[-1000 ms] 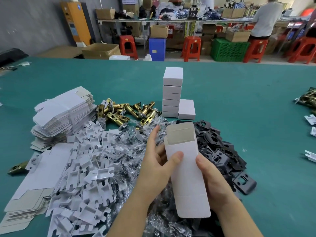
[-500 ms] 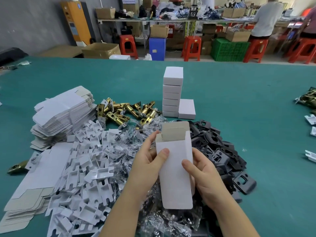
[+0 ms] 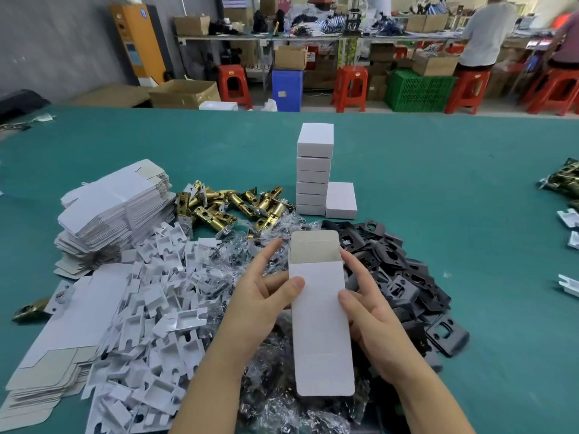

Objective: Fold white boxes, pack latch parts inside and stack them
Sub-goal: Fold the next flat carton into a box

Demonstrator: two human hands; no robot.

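Six closed boxes stacked, one more beside. Current box erected, far end open, nothing visibly inside, held above the bench: left hand and right hand each grip a side. Flat blanks, brass latches remain; mostly undone

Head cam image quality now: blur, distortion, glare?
Head view: the box and both hands, left and right, are sharp; the far right background by the red stools is smeared; wide-angle bowing curves the table's far edge; lighting is soft and even, with sparkle only on the plastic bags.
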